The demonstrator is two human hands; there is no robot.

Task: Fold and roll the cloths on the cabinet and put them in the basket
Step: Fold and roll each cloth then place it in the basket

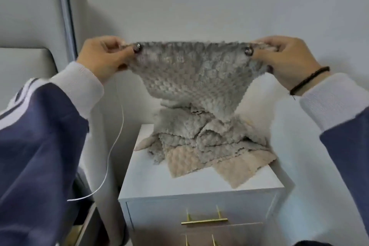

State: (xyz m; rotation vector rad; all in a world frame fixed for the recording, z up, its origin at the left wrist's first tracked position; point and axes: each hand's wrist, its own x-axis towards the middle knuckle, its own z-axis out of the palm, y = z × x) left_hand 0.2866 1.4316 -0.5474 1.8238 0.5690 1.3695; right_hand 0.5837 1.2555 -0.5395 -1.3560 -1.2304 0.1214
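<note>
I hold a grey textured cloth (191, 74) stretched out in the air above the cabinet. My left hand (103, 58) pinches its upper left corner and my right hand (287, 60) pinches its upper right corner. The cloth hangs down to a point over a heap of several grey and beige cloths (201, 146) lying rumpled on the white cabinet (139, 177). One beige cloth spreads over the cabinet top towards its front right. No basket is in view.
The cabinet has drawers with gold handles (203, 220) at its front. A thin white cable (111, 152) hangs to the left of the cabinet. A grey padded headboard (24, 66) stands at the left, a pale wall behind.
</note>
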